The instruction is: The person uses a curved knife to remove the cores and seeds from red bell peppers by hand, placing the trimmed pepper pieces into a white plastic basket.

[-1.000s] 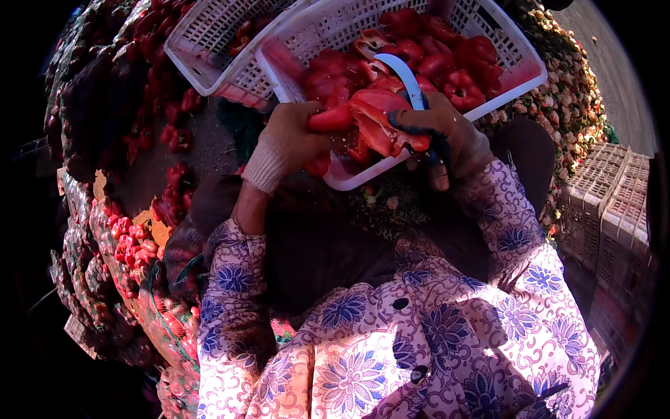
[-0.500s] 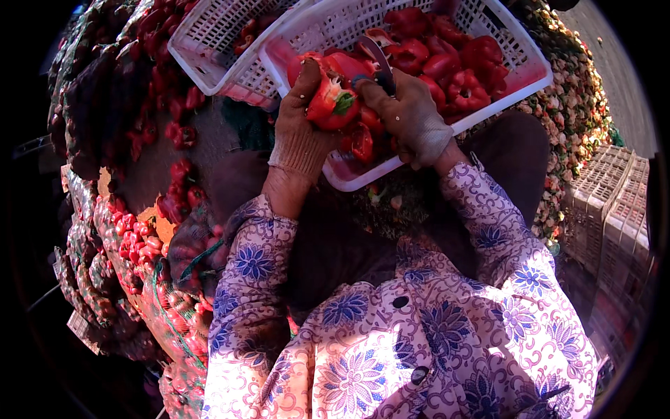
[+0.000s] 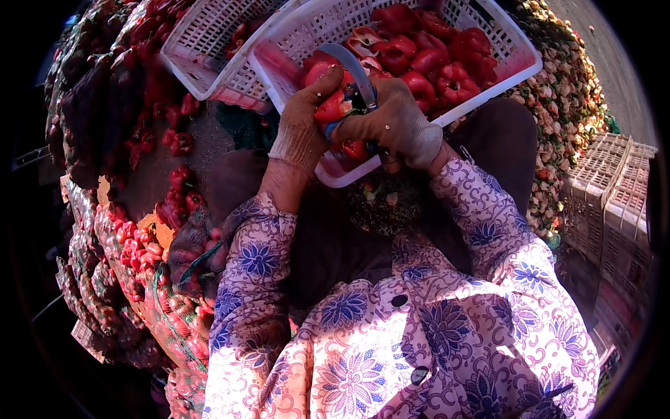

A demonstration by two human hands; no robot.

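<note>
My left hand (image 3: 300, 122), in a soiled knit glove, grips a red bell pepper (image 3: 331, 107) over the front of a white plastic crate (image 3: 513, 70) of red peppers (image 3: 458, 85), some cut open. My right hand (image 3: 396, 122), gloved too, is closed on the handle of a curved knife (image 3: 354, 67), its blade arching up and leftward over the pepper. The two hands are close together, and they hide much of the pepper and of the handle.
A second white crate (image 3: 181, 52) adjoins at upper left. Mesh sacks (image 3: 105, 272) and loose red peppers (image 3: 174, 206) crowd my left. A heap of pepper cores (image 3: 558, 98) and stacked pale crates (image 3: 593, 188) are on my right, beside my bent knee (image 3: 506, 146).
The hands have drawn closer together and turned, covering more of the pepper. The knife blade has swung leftward over it. The pepper's green stem, visible half a second ago, is now hidden.
</note>
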